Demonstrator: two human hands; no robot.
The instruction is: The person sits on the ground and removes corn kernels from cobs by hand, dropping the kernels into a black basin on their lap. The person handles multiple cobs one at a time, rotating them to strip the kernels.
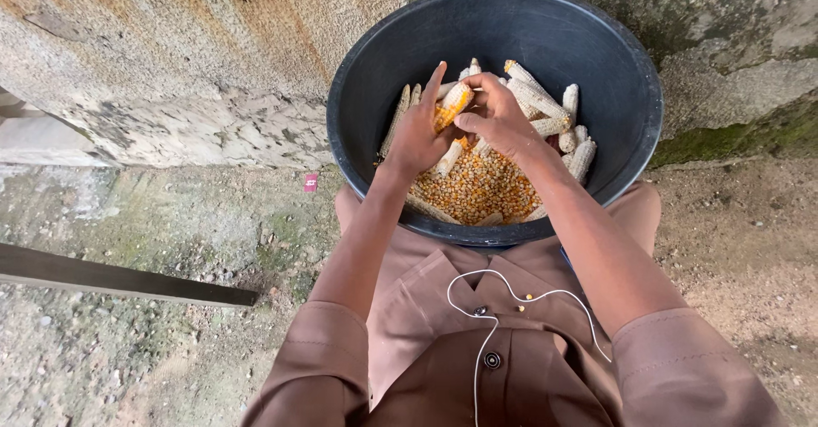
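Two bare hands are meeting over a black plastic basin [630,95], and both are closing on the same corn cob [453,103]. Farthest left, a dark flat bar [128,280] is lying across the rough, mossy ground [145,350], and behind it a stained concrete wall [170,60] is rising, with a small pink scrap [310,182] sitting at its foot. Moving right, the left hand [417,133] is wrapping around the lower part of the cob, index finger pointing up along it. The cob is being held above the middle of the basin, tilted, with yellow kernels showing on part of it. Just beside it, the right hand [497,118] is pressing against the cob's upper side, fingers curled and thumb pushing in, so the hands are touching one another around it. Under them, a heap of loose yellow kernels [477,187] is filling the bottom of the basin, which is resting between the person's knees. Pale stripped cobs [545,107] are leaning against the basin's far and right inner wall. Lower down, a thin white cord [494,308] is looping over the brown buttoned shirt [511,376], and one stray kernel is lying on the cloth near it.
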